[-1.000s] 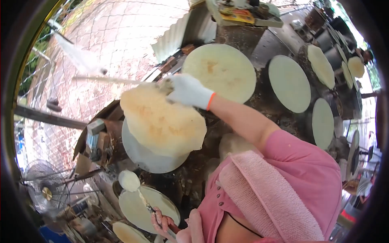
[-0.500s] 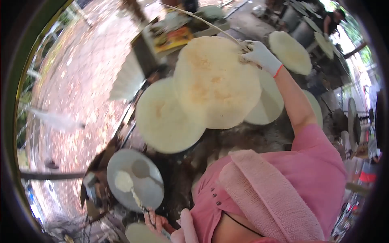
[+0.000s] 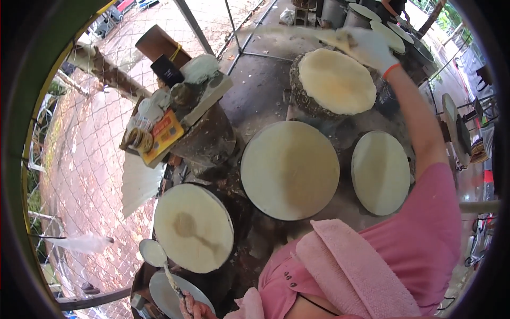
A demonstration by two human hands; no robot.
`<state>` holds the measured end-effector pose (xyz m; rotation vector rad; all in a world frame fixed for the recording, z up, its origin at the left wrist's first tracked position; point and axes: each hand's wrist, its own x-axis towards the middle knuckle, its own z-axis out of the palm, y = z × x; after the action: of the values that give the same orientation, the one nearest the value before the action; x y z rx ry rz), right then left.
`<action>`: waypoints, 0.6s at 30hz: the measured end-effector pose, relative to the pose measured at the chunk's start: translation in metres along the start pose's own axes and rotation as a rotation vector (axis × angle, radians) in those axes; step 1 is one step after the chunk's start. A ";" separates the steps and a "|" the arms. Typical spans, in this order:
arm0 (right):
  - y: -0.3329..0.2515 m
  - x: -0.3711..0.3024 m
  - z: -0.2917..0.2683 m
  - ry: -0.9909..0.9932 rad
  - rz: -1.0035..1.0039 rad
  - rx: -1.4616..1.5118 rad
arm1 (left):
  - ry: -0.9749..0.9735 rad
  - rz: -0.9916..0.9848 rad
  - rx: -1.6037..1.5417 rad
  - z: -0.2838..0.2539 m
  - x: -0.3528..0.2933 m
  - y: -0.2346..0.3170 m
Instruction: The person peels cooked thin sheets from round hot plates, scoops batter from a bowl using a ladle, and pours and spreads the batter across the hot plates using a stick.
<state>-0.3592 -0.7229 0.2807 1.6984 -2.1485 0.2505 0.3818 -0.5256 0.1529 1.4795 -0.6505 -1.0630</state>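
Note:
My right hand (image 3: 369, 49), in a white glove with an orange cuff, is closed around a long thin stick (image 3: 297, 32) that points left; both are smeared by motion. Just below it, a large pale round flatbread (image 3: 337, 80) with faint brown patches lies on a round dark rough-sided stand (image 3: 303, 94). At the lower left my left hand (image 3: 195, 307) grips a ladle (image 3: 154, 252) with a batter-crusted handle. The ladle's bowl is between a pale round griddle (image 3: 196, 228), which bears its shadow, and a grey-white round vessel (image 3: 172, 295).
Pale-topped griddles stand at the middle (image 3: 289, 170) and right (image 3: 381, 173). A cluttered tray (image 3: 204, 106) with a yellow packet (image 3: 162, 135) rests on a dark drum (image 3: 207, 141). Wire fence (image 3: 90, 175) runs along the left. Another person (image 3: 396, 8) is at the far right.
The flatbread at the stick, raised over the griddles before, now lies on the far stand. My right hand has moved farther away and right. The view has shifted; the ladle is beside the left griddle.

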 end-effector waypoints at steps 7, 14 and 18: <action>0.007 -0.090 0.175 -0.042 0.008 -0.127 | -0.023 0.027 0.095 0.017 -0.012 -0.001; 0.008 -0.121 0.255 -0.014 0.053 0.003 | -0.639 -0.501 -0.444 -0.085 0.006 -0.024; -0.025 -0.097 0.216 -0.163 0.112 -0.036 | -0.074 -0.392 -1.020 0.052 -0.046 0.037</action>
<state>-0.3577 -0.7228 0.0429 1.6314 -2.3547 0.1063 0.3216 -0.5178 0.2034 0.6653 0.1794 -1.4465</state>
